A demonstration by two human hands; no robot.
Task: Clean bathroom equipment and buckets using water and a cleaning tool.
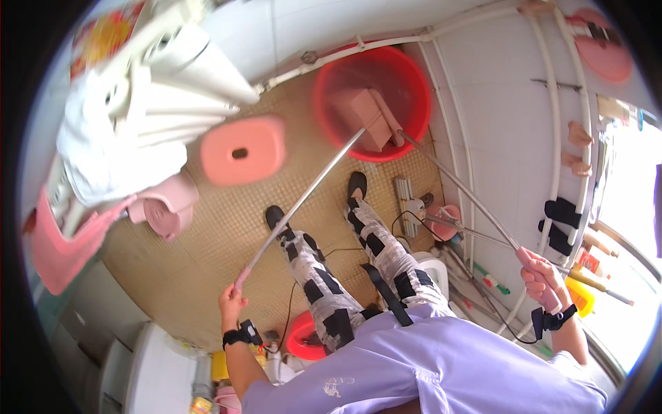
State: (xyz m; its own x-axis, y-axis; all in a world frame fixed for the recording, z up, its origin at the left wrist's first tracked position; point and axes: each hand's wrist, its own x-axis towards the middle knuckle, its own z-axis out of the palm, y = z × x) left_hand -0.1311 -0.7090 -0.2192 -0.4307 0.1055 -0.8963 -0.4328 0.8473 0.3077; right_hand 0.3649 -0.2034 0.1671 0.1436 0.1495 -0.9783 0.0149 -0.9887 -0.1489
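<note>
Both hands grip mop poles, heads down in the red tub.

My left hand (232,303) clamps one pole (303,200), my right hand (543,279) the other pole (462,193); hands well apart. Both shafts converge ahead on the mop heads (369,117) in the tub (324,103), right of the pink stool (243,150).

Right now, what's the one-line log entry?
left hand: grips mop pole | right hand: grips second pole | mop heads: in red tub
</note>
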